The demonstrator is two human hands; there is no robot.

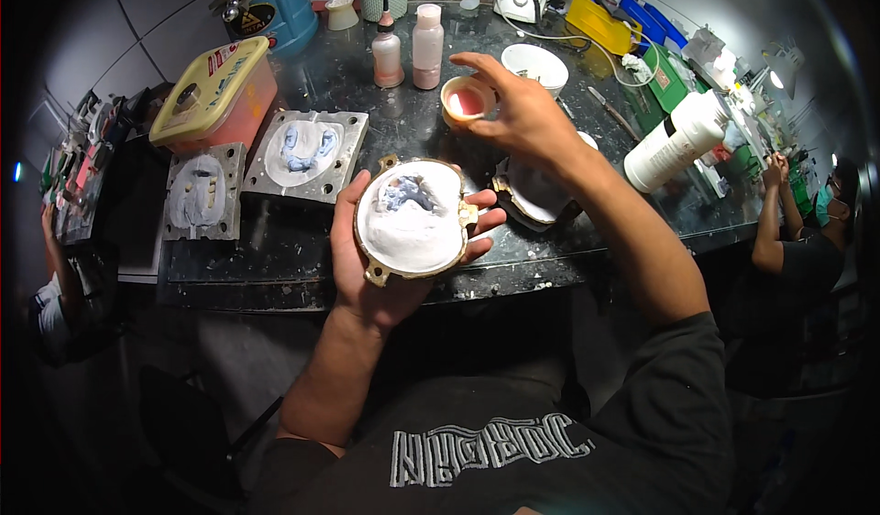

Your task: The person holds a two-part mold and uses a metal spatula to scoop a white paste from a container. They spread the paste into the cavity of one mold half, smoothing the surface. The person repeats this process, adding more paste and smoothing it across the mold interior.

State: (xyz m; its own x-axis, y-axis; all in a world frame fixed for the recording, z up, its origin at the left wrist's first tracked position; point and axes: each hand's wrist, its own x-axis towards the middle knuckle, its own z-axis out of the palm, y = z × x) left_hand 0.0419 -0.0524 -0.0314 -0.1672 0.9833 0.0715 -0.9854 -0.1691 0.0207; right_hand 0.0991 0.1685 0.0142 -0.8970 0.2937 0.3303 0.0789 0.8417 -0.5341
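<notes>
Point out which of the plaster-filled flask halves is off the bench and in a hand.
The round brass-rimmed flask half, cradled in the left hand. The two square grey ones lie flat on the bench.

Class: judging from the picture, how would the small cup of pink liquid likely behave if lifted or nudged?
The small cup looks light, pinched by the right hand. Open-topped, with pink liquid showing, so tilting would probably spill it. Its low, wide shape seems unlikely to tip.

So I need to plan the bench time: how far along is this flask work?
Done: two square moulds lie filled with plaster on the bench. In hand: the left hand cradles a plaster-filled brass flask half; the right hand holds a small cup of pink material. Left: the pink is unpoured.
</notes>
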